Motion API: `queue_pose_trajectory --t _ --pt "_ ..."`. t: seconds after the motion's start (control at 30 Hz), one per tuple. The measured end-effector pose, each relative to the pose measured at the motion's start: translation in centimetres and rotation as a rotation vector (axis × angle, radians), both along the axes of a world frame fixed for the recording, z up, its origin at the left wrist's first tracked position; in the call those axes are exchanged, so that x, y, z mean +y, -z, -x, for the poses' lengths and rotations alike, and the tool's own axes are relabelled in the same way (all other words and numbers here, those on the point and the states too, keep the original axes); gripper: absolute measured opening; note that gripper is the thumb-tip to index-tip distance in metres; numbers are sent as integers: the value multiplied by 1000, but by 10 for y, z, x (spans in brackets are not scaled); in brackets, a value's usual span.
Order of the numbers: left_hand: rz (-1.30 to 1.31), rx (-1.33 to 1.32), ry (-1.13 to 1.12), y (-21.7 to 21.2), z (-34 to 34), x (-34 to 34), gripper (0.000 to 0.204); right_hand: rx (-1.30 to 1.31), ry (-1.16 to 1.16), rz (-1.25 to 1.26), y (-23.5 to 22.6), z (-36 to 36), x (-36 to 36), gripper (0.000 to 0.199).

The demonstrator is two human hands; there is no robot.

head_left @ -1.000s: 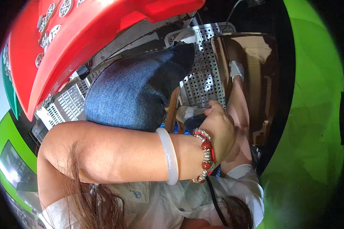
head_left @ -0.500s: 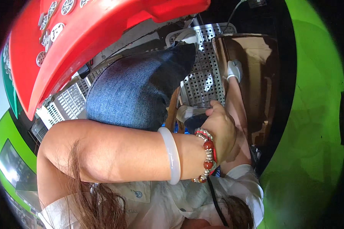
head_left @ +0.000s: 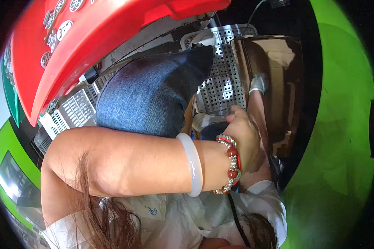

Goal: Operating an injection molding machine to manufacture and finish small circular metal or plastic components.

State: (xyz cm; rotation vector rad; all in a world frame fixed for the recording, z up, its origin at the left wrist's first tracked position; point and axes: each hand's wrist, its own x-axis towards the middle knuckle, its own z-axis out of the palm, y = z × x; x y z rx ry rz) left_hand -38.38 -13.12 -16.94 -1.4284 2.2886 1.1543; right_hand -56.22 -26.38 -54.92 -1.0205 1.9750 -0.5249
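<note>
Across the front of my body lies my left forearm, with a pale bangle [head_left: 190,165] and a beaded bracelet [head_left: 232,166] at the wrist. My left hand [head_left: 244,139] is curled, thumb side up, against or just over my right forearm [head_left: 255,114]. Most of its fingers are hidden, and I cannot tell if something is in them. My right hand [head_left: 258,84], in a white glove, reaches down into a brown cardboard box [head_left: 278,66]. Its fingers are dim and partly hidden, so their grip does not show.
A red plastic tray [head_left: 91,50] with small round metal parts juts in at upper left. My jeans-covered leg [head_left: 143,95] is below it. A perforated metal plate [head_left: 222,85] lies left of the box. White slotted baskets [head_left: 72,110] stand at left; a green surface [head_left: 340,124] at right.
My left hand has shifted slightly to the right over my right forearm. My gloved right hand has moved a little down and to the right inside the box.
</note>
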Motion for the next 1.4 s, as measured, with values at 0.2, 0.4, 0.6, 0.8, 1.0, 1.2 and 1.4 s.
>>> queue_pose_trajectory --t 0.2,0.4,0.6,0.8,1.0,1.2,1.4 --pt "-12 -94 -108 17 11 -1 17 -397 281 19 -68 12 34 13" --pt "-94 -206 -55 21 1 -14 27 -753 73 276 -169 -3 83 23" --pt "163 355 -321 -10 -12 16 56 -488 -239 611 -316 -19 187 50" --pt "-959 1503 -995 -32 19 119 48 -37 -724 781 -418 -27 253 59" --pt "-1231 2053 -1080 -49 -4 173 34 613 -1277 1005 -486 -64 284 54" --pt "-1205 2335 -1008 -68 -65 234 34 -89 -1301 817 -531 -103 304 61" --pt "-544 2296 -1418 -25 -204 372 36 -58 -1158 753 -529 -77 277 51"
